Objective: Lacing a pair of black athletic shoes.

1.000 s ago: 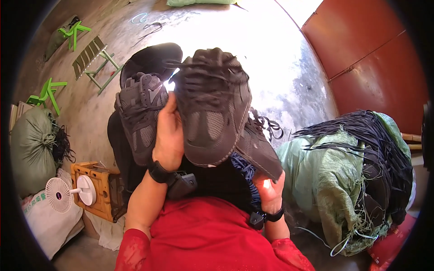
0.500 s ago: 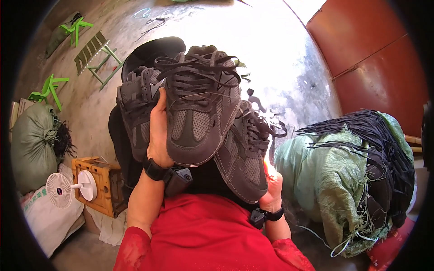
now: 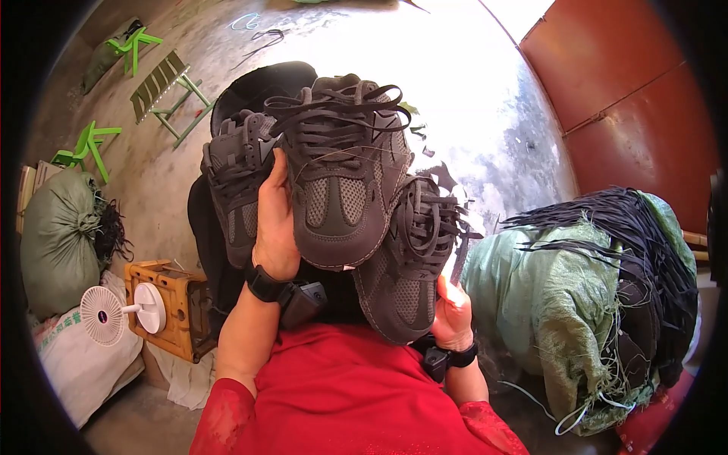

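Three dark grey lace-up sneaker uppers with mesh panels are bunched in front of my chest. The middle sneaker upper [image 3: 337, 208] is on top, with loose laces and fine threads across it; no sole shows. My left hand [image 3: 277, 227] grips its left side, thumb up along the edge and the other fingers hidden beneath. Lower and to the right, my right hand [image 3: 453, 315] is closed on the side of the right sneaker upper [image 3: 402, 296], which tilts under the middle one. Behind my left hand rests the left sneaker upper [image 3: 233, 178].
A green woven sack [image 3: 523, 296] with bundled black strips [image 3: 607, 208] stands at right, near red metal doors [image 3: 622, 91]. At left are a small white fan [image 3: 104, 315], an orange-brown crate [image 3: 178, 334], a tied green sack [image 3: 61, 235] and a slatted stool [image 3: 159, 87].
The middle and left sneaker uppers have shifted slightly right with my left hand. The right one has turned more upright and its laces have swung left. Both hands keep their hold.
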The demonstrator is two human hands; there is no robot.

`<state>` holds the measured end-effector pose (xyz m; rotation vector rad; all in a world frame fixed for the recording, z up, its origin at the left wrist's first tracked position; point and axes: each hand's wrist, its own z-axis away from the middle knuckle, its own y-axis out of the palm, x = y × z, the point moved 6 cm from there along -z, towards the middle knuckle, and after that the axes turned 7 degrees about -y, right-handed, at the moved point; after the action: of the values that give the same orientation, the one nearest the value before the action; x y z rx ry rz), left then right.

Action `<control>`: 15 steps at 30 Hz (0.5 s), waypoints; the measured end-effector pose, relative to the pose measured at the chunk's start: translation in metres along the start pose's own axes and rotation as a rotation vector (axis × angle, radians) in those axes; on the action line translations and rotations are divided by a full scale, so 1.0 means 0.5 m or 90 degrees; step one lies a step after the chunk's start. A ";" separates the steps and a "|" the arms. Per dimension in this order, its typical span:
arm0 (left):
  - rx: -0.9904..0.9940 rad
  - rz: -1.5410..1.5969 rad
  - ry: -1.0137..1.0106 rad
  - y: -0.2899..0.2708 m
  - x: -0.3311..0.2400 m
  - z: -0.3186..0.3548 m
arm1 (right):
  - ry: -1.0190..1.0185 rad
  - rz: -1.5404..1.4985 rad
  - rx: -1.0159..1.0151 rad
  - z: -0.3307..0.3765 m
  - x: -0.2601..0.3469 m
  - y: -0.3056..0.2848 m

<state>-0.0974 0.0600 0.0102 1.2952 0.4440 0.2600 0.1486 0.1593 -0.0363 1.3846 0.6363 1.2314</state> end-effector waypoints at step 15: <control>-0.032 -0.040 0.017 0.007 0.000 0.006 | -0.004 -0.011 -0.010 -0.002 0.002 -0.006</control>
<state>-0.0962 0.0583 0.0140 1.2280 0.4965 0.2347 0.1489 0.1611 -0.0388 1.3671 0.6310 1.2156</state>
